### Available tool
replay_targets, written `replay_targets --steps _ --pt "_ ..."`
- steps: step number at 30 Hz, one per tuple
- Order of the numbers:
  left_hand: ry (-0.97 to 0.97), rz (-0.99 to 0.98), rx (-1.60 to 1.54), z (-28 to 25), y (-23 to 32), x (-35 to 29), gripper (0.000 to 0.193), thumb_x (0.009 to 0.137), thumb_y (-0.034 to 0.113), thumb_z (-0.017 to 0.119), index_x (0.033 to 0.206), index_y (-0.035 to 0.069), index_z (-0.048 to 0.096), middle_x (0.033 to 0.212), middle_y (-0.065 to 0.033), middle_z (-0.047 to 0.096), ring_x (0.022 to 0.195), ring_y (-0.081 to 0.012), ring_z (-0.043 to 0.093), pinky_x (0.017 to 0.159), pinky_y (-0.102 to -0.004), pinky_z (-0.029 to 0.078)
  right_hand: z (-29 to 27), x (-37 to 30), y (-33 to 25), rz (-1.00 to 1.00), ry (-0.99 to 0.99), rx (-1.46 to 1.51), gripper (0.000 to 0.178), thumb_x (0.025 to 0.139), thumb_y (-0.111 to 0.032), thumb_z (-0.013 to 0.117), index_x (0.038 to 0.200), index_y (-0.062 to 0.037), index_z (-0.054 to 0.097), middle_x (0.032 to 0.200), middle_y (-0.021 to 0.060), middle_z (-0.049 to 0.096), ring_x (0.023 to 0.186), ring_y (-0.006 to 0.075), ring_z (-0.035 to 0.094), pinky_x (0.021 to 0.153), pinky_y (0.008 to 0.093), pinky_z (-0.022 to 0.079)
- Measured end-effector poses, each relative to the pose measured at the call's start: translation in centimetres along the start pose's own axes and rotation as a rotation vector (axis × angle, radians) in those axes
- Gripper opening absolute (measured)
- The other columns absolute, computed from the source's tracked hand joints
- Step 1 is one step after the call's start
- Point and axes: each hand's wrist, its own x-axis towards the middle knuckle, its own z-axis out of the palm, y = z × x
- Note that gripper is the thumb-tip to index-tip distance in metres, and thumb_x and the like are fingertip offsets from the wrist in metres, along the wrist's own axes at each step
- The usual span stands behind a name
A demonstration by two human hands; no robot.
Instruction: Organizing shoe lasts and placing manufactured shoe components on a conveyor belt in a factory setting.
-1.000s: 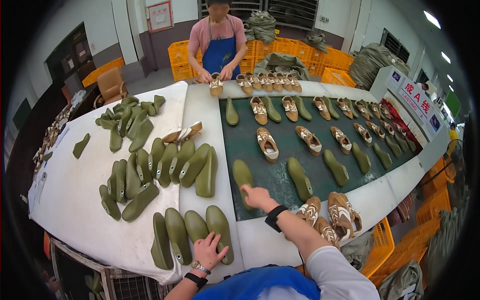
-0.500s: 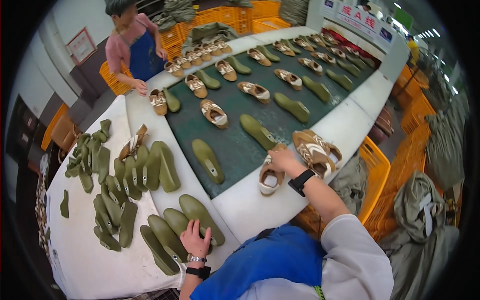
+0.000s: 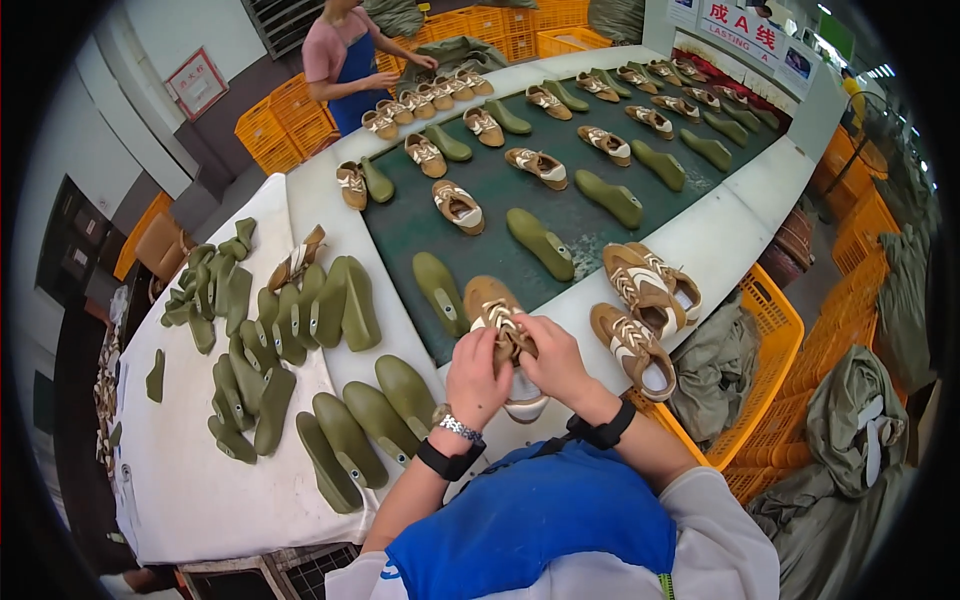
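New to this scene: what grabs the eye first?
Front and center, the brown-and-white lace-up shoe, with the person's left hand and right hand at its laced opening. Then the glossy olive-green foot-shaped forms crowding the white table at left, and the dark green flat belt beyond, carrying rows of similar shoes and forms.

Lasts on the table at left — shoes along the belt ahead — crate down at the right!
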Motion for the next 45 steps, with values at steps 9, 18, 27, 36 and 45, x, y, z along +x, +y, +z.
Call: replay_targets --steps 9,18,27,36,45 --pt "0.129 -0.136 -0.325 -1.6 0.7 0.0 0.037 0.075 -0.001 0.057 0.111 0.005 0.05 0.104 -0.0182 0.056 0.092 -0.0309 0.058 0.073 -0.0353 0.049 -1.4 0.9 -2.5 0.133 0.07 0.276 0.037 0.067 0.005 0.056 0.103 -0.0039 0.053 0.097 0.0141 0.055 0.074 0.0263 0.061 0.067 0.0329 0.051" --pt "0.034 -0.066 0.151 -0.7 -2.5 -1.9 0.018 0.077 0.007 0.056 0.094 0.007 0.06 0.091 -0.012 0.059 0.078 -0.0305 0.059 0.067 -0.0375 0.049 -0.7 0.5 -3.1 -0.168 -0.274 0.087 0.031 0.075 -0.016 0.063 0.104 -0.0089 0.056 0.098 0.0121 0.057 0.082 0.031 0.059 0.069 0.0374 0.05" --pt "0.219 -0.129 0.269 -4.3 -5.1 -2.0 0.042 0.069 0.01 0.066 0.11 0.006 0.053 0.11 -0.0184 0.051 0.103 -0.0363 0.049 0.086 -0.0412 0.043 4.3 2.5 -2.2 -0.181 -0.819 -0.025 0.033 0.075 -0.031 0.064 0.102 -0.0123 0.058 0.085 0.0125 0.062 0.076 0.0316 0.061 0.067 0.0414 0.049" --pt "0.06 -0.566 0.536 -5.2 -11.3 -13.8 0.053 0.07 0.042 0.067 0.108 0.006 0.058 0.119 -0.02 0.046 0.117 -0.041 0.036 0.096 -0.0518 0.028 19.7 17.2 5.3 -0.011 -0.763 -0.059 0.028 0.073 -0.023 0.064 0.095 -0.0062 0.06 0.09 0.0157 0.063 0.086 0.0325 0.06 0.076 0.0402 0.048" --pt "0.166 -0.575 0.333 -3.9 -12.8 -15.1 0.052 0.062 0.041 0.075 0.096 0.005 0.062 0.114 -0.0211 0.049 0.11 -0.0407 0.043 0.089 -0.0474 0.039 31.4 20.1 12.4 0.193 -0.719 -0.045 0.051 0.073 -0.003 0.058 0.122 -0.0114 0.045 0.126 0.0172 0.039 0.112 0.0372 0.046 0.091 0.0413 0.042"
